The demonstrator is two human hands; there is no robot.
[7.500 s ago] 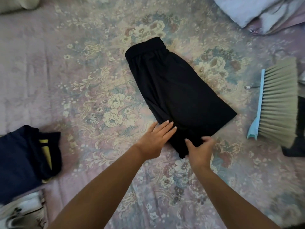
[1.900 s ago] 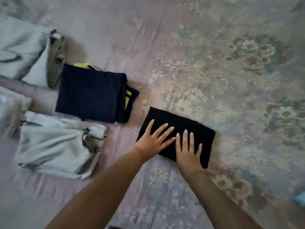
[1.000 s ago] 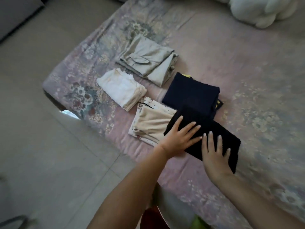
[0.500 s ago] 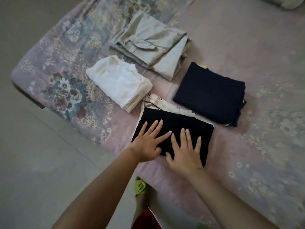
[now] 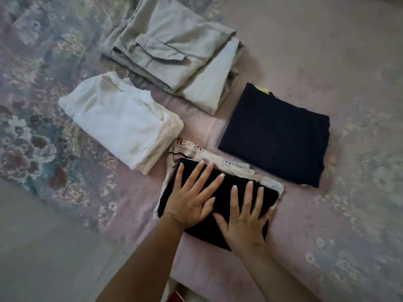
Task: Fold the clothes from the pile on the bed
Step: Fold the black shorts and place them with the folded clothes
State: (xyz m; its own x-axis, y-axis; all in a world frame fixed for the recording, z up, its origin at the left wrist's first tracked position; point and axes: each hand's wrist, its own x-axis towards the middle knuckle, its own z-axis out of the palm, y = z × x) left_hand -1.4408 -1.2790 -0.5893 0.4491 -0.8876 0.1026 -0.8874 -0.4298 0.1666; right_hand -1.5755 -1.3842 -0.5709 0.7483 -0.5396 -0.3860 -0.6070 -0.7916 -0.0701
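Observation:
The folded black shorts (image 5: 224, 192) lie on top of a folded cream printed garment (image 5: 209, 154) near the bed's front edge. My left hand (image 5: 192, 197) rests flat on the shorts' left half, fingers spread. My right hand (image 5: 244, 216) lies flat on the right half, fingers apart too. Neither hand grips the cloth. Only the far and right edges of the cream garment show from under the shorts.
Three more folded pieces lie on the floral bedspread (image 5: 349, 214): a white one (image 5: 117, 118) to the left, a grey-beige pair of trousers (image 5: 174, 51) behind, a navy one (image 5: 277, 134) to the right. The floor (image 5: 43, 247) shows at lower left, past the bed edge.
The shorts went from spread out to a small folded rectangle and were carried left onto the cream garment. In the last half second both hands settled flat on them.

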